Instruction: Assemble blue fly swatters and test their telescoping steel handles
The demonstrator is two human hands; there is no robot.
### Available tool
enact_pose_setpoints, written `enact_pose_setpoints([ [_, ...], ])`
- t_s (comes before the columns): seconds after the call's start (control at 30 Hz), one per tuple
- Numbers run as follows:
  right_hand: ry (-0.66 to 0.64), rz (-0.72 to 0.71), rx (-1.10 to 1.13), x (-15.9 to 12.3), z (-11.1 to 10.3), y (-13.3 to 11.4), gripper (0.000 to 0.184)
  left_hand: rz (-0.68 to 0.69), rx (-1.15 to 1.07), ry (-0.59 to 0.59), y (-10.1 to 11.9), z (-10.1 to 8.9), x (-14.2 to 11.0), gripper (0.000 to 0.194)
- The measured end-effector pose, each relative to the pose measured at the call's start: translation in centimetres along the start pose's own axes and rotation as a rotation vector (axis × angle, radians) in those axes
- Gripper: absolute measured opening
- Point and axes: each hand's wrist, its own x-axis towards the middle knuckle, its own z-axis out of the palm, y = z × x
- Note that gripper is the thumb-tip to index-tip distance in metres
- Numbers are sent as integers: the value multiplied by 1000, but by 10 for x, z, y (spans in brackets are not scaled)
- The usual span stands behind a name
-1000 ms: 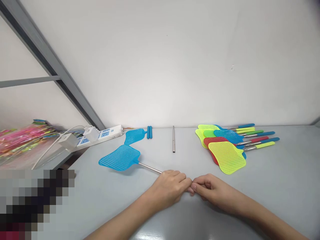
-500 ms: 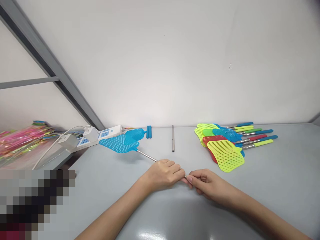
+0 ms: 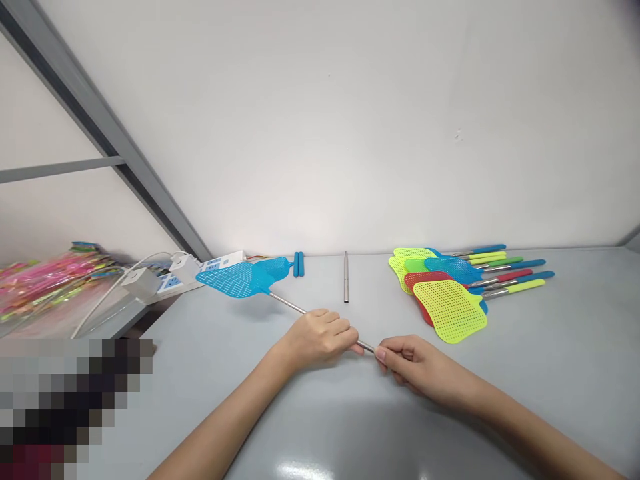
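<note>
My left hand (image 3: 323, 338) is wrapped round the thin metal rod of a blue fly swatter (image 3: 231, 280), whose perforated head points to the far left, above the table. At the rod's near end, my right hand (image 3: 413, 363) pinches the metal between thumb and fingers; the tip is hidden there. A short stretch of rod shows between the two hands. Partly behind the held head lies another blue swatter head (image 3: 281, 268). Two blue handle sleeves (image 3: 299, 264) lie side by side near the wall. A loose metal rod (image 3: 346, 277) lies beyond my hands.
To the right is a pile of fly swatters (image 3: 450, 311) in yellow, green, blue and red, handles pointing right. A white power strip (image 3: 173, 283) with plugged-in adapters and a cable is at the left, beside pink plastic-wrapped goods (image 3: 55, 283). A wall (image 3: 350, 133) closes the grey table's back.
My left hand has slid a little left and up, away from my right hand, baring more rod between them. The swatter head has shifted slightly the same way. My right hand has barely moved.
</note>
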Motion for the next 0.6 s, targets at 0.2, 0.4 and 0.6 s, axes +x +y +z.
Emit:
enact_pose_setpoints([
  [0.2, -13, 17, 1, -1, -2, 1, 36, 6, 7, -10, -3, -1, -2, 33],
  [0.4, -20, 6, -4, -3, -5, -1, 35, -4, 5, -4, -5, -2, -3, 34],
  [0.6, -22, 14, -27, -4, -5, 1, 35, -8, 1, -5, -6, -3, -4, 34],
])
